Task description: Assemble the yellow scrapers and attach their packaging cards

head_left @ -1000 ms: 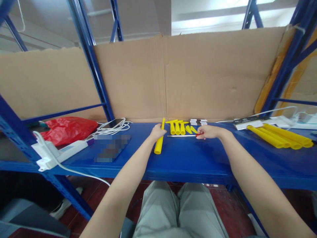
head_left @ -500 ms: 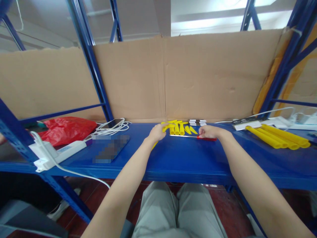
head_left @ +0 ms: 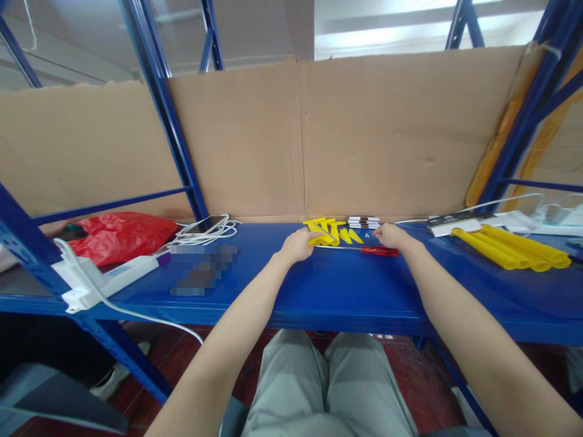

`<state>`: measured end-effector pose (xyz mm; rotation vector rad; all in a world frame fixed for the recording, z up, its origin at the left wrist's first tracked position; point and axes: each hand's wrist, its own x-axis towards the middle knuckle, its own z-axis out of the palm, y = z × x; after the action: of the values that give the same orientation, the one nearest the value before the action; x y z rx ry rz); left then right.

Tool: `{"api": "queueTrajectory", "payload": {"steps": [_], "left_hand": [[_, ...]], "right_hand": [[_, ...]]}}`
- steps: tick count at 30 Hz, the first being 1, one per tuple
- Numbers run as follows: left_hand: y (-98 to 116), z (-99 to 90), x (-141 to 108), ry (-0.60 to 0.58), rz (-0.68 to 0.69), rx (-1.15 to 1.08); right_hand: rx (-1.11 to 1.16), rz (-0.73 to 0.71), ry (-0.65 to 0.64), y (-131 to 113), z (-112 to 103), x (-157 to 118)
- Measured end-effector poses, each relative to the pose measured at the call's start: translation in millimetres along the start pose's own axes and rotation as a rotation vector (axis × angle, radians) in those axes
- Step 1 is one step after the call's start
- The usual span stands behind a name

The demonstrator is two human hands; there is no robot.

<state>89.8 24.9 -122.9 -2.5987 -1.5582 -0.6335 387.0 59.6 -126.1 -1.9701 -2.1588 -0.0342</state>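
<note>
The left hand [head_left: 298, 244] pinches a yellow piece [head_left: 319, 240]. The right hand [head_left: 390, 235] is curled; I can't tell its grip. A bump could roll the screwdriver [head_left: 381, 251].

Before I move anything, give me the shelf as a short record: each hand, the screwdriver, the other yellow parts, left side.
left hand: left hand at a yellow piece; grip unclear
right hand: right hand just behind the screwdriver; fingertips too small to read
screwdriver: lying on the blue shelf, red handle to the right, shaft pointing left
other yellow parts: yellow tubes side by side at far right
left side: red bag, white power strip, coiled white cable
</note>
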Motion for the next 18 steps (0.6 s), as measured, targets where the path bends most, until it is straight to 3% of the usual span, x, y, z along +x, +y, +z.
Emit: {"api": "queueTrajectory", "payload": {"steps": [9,18], "left_hand": [[12.5,-6.4,-4.5,-0.029,0.081,0.069],[18.7,-7.1,-7.4,-0.037,0.099,0.092]], "right_hand": [[-0.013,0.003,-0.056,5.7,12.5,15.5],[-0.043,-0.005,-0.068,1.9,13.6,14.2]]}}
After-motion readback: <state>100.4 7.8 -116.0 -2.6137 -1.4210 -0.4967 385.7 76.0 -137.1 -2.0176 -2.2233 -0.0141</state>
